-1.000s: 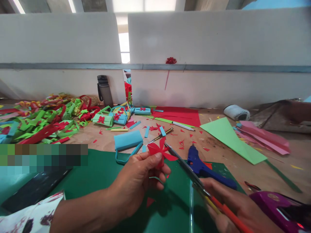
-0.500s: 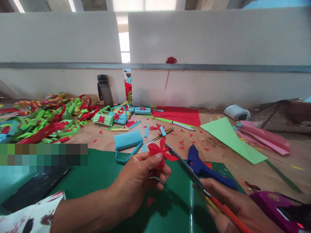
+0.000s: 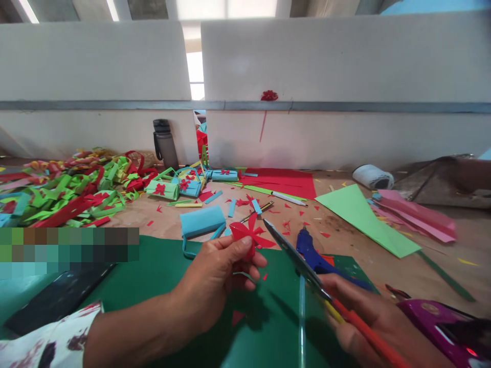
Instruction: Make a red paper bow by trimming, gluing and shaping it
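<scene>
1. The left hand [image 3: 218,276] pinches a red paper flower [image 3: 251,234] between thumb and forefinger; its other fingers are loosely curled beneath, not fully closed. The flower sits above the far edge of a green mat [image 3: 153,266], petals fanned upward and to the right.
2. The right hand [image 3: 379,306] is wrapped around the orange and yellow handles of the scissors [image 3: 320,288]. Their tips point toward the flower, just beside its petals but apparently apart from them.
3. The step in hand looks like trimming or shaping petals. Any further cut calls for turning the chosen petal edge toward the blades, with the left fingertips clear of them.
4. On the mat below lies a red triangular scrap [image 3: 238,318]. A blue glue gun [image 3: 312,255] lies partly behind the scissors and right hand, and a clear stick [image 3: 302,317] ends near it.
5. Beyond the left hand is a light-blue paper bag [image 3: 202,220]; farther off on the table [image 3: 345,240] stands a green bag [image 3: 162,190] bearing a red flower.
6. The thumb covers the flower's lower part, and the pinching forefinger is largely hidden. Whether the blades are slightly parted is hard to make out. The purple device [image 3: 425,317] is cut off at right; a pixelated patch [image 3: 69,250] masks the left.
</scene>
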A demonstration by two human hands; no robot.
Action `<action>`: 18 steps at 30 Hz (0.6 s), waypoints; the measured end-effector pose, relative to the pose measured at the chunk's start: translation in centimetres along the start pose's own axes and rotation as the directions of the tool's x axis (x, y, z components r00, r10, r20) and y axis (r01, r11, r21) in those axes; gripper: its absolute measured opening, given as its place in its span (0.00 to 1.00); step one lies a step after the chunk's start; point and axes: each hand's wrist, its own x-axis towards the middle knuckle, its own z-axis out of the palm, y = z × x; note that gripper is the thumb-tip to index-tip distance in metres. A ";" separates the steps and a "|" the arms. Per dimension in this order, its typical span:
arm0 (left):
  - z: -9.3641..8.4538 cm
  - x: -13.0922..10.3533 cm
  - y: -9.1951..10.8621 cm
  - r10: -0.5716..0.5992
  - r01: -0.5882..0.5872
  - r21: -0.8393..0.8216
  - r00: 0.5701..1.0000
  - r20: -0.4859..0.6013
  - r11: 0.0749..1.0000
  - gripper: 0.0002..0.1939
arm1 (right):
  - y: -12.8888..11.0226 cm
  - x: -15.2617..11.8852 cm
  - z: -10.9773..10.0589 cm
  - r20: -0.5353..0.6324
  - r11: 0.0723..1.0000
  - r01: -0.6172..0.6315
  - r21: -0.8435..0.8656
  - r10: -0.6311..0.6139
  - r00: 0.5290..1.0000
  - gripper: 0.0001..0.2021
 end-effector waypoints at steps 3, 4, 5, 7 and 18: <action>-0.2 0.1 0.7 0.060 -0.060 0.037 0.998 -0.008 0.997 0.09 | -1.0 0.3 -0.1 -0.010 0.993 -0.016 -0.120 0.015 1.000 0.18; -0.2 0.1 1.0 0.092 -0.091 0.055 0.996 -0.012 0.994 0.09 | -1.5 0.4 0.0 -0.030 0.988 -0.032 -0.153 0.028 0.999 0.18; -0.3 0.0 1.4 0.124 -0.123 0.066 0.992 -0.018 0.990 0.09 | -2.0 0.5 0.1 -0.030 0.982 -0.061 -0.177 0.056 0.998 0.17; -0.3 -0.3 2.2 0.182 -0.180 0.087 0.983 -0.017 0.980 0.08 | -3.2 0.8 0.5 -0.035 0.967 -0.104 -0.232 0.098 0.995 0.18; 0.2 -2.1 2.8 0.238 -0.239 0.118 0.971 0.022 0.964 0.06 | -5.3 6.2 3.4 0.082 0.604 0.181 -0.776 -0.188 0.979 0.14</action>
